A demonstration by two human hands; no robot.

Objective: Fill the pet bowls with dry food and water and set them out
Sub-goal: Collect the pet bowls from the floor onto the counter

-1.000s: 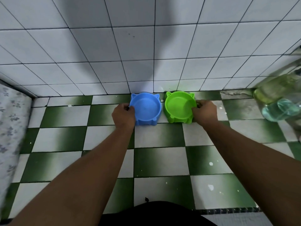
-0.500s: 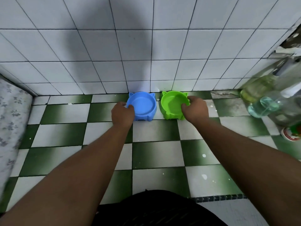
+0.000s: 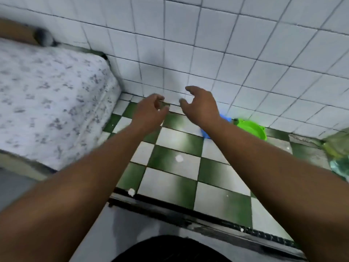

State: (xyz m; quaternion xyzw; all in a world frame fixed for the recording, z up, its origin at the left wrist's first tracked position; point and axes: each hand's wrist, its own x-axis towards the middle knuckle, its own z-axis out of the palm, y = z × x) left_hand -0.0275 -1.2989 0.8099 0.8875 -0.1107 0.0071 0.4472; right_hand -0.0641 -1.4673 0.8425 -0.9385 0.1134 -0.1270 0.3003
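Observation:
The green bowl (image 3: 252, 128) sits on the checkered floor against the tiled wall at the right. Beside it on the left, the blue bowl (image 3: 225, 119) is mostly hidden behind my right forearm. My left hand (image 3: 150, 110) hangs in the air left of both bowls, fingers loosely curled and holding nothing. My right hand (image 3: 199, 104) is raised in front of the wall, fingers spread and relaxed, apart from the bowls. The picture is blurred by motion.
A mattress with a flowered cover (image 3: 47, 99) fills the left side. The white tiled wall (image 3: 226, 53) stands behind the floor. A clear plastic bag or bottles (image 3: 338, 154) lie at the right edge. A dark threshold strip (image 3: 188, 218) crosses the floor near me.
Both hands let go of the bowls and lifted up and to the left. The view swung left, so the bowls now sit at the right and the mattress shows more.

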